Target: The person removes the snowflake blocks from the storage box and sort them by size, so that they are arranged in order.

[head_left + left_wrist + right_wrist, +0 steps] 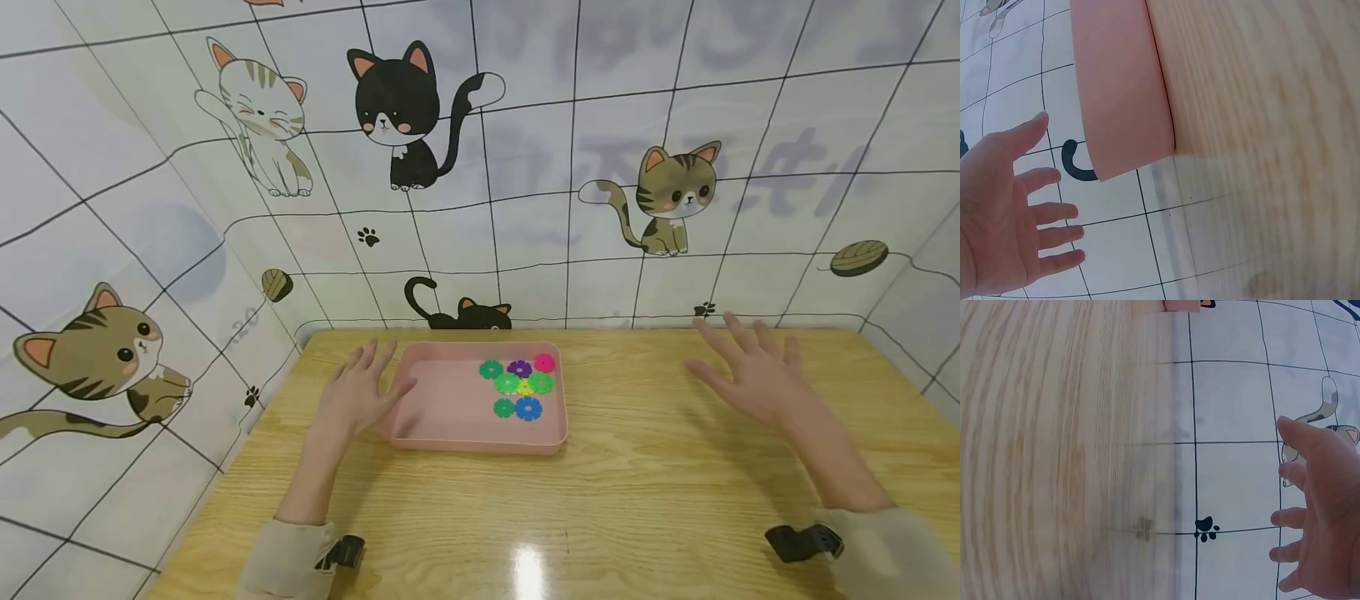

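Observation:
A shallow pink tray [442,445] stands on the table, left of its middle. Several flower-shaped plastic discs lie in the tray's right half, among them a blue disc [528,408], a purple disc [519,368] and a pink disc [544,362]. Beside the tray's left end hovers my left hand [358,396], fingers spread and holding nothing. The left wrist view shows this hand near the tray's outer wall [1124,94]. Far to the tray's right, my right hand [757,375] is held over the table with its fingers spread, nothing in it.
The wooden table [637,500] reaches back to a wall [532,192] printed with cats and grid lines. Another stretch of the same covering [112,250] bounds the left side. Dark straps are on both wrists, at the sleeve cuffs.

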### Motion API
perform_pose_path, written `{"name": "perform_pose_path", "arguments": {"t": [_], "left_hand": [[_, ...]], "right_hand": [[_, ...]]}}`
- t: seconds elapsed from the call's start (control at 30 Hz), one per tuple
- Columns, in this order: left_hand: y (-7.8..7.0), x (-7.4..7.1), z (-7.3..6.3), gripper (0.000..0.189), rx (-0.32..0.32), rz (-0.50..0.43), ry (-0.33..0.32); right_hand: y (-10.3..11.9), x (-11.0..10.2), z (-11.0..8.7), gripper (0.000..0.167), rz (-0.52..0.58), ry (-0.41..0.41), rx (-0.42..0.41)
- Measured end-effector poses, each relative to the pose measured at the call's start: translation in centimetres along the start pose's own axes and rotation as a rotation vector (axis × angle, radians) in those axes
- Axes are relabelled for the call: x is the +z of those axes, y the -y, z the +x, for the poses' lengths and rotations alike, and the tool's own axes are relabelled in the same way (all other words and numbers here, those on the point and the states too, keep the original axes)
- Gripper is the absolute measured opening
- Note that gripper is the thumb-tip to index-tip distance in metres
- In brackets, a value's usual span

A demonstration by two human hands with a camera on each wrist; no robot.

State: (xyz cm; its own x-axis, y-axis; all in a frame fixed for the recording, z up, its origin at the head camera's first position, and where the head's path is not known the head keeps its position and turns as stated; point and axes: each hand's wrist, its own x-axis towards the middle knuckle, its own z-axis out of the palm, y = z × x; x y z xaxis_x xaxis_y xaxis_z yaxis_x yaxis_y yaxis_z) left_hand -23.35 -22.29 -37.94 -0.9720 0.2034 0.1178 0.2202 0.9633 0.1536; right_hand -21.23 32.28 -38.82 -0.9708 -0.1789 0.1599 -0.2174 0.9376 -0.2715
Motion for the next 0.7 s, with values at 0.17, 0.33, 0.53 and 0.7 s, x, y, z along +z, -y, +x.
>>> {"name": "perform_pose_path", "arguments": {"t": [0.17, 0.33, 0.53, 0.7], "left_hand": [[0.0, 0.1, 0.0, 0.081, -0.015, -0.045, 0.006], [0.1, 0.2, 0.1, 0.081, -0.018, -0.103, 0.012], [0.8, 0.7, 0.4, 0.077, 0.002, -0.210, 0.027], [1.2, 1.1, 0.6, 0.075, 0.025, -0.290, 0.041]], "right_hand": [[1.3, 0.2, 0.5, 0.075, 0.040, 0.002, -0.036], [2.8, 0.4, 1.1, 0.072, 0.067, -0.001, -0.088], [4.7, 0.5, 2.0, 0.069, 0.114, 0.007, -0.121], [6.1, 0.9, 2.5, 0.066, 0.154, 0.008, -0.139]]}}
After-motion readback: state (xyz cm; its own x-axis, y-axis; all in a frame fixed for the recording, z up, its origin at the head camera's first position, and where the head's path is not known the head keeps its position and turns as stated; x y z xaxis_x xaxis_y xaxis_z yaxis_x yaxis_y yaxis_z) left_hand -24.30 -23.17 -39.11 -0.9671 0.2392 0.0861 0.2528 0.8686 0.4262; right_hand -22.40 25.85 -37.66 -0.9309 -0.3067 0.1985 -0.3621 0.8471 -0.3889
